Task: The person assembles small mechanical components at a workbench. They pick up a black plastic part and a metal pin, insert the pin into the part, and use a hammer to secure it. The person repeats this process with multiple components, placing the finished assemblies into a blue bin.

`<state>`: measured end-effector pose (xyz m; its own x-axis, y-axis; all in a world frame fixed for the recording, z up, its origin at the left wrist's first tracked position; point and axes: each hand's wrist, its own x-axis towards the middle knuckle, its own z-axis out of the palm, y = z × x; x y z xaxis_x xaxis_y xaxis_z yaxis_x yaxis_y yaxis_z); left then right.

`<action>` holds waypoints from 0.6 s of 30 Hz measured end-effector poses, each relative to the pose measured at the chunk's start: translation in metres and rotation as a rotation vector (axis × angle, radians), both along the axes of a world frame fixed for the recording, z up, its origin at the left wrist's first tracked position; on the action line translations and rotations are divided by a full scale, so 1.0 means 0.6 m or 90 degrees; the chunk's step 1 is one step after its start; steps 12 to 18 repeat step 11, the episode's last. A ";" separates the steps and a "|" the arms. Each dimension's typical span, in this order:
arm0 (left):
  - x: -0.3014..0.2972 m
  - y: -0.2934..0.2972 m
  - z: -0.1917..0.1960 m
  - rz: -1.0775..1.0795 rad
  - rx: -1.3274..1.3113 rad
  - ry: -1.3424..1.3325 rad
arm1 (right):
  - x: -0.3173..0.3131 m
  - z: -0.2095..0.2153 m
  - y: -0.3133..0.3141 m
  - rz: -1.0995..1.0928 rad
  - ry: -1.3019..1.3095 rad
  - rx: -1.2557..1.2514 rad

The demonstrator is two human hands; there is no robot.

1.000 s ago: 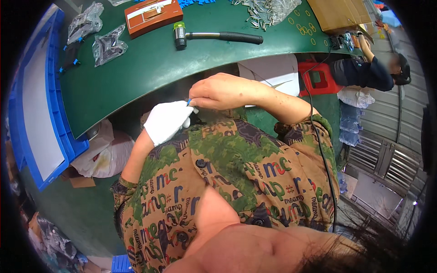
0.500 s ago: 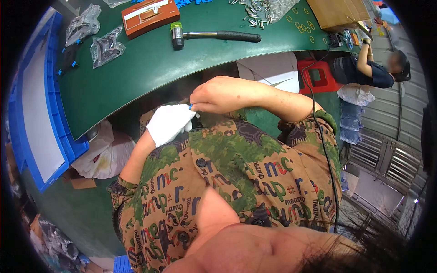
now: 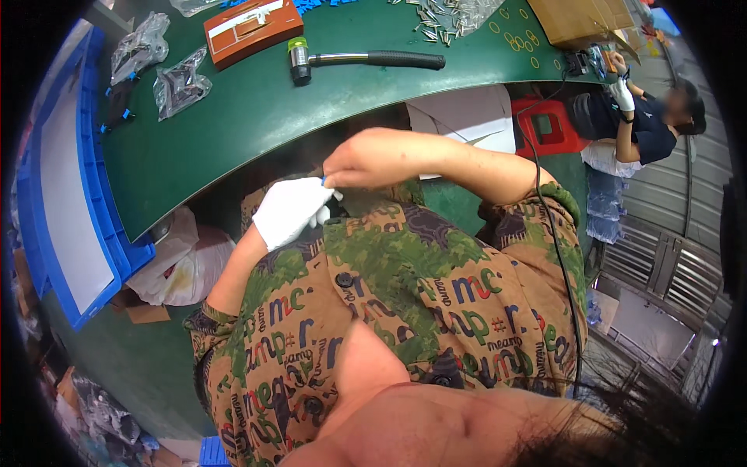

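Note:
My left hand [image 3: 289, 212] wears a white glove and is held in front of my chest, just below the edge of the green table [image 3: 257, 117]. My bare right hand [image 3: 364, 160] reaches across from the right, and its fingertips meet the gloved fingertips. A tiny blue piece [image 3: 324, 180] shows where they touch, pinched by the right thumb and fingers. Whether the gloved fingers also grip it is hidden. My patterned green and brown shirt [image 3: 405, 296] fills the view below the hands.
On the table lie a mallet [image 3: 366, 58], an orange-brown box [image 3: 253, 27], clear bags of parts [image 3: 179, 82], loose metal pieces [image 3: 436, 15] and a cardboard box [image 3: 583, 15]. A blue crate [image 3: 70, 194] stands left. At the right are a red stool [image 3: 548, 124] and another person [image 3: 646, 117].
My two hands stay together in almost the same spot. The other person at the right has shifted an arm.

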<state>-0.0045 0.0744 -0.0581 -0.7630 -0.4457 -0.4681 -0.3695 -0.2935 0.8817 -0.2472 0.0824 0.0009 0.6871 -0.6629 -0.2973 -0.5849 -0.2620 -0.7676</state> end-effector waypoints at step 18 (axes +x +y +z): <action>0.001 -0.024 0.032 0.011 0.066 -0.057 | -0.002 -0.066 -0.030 -0.066 -0.196 0.564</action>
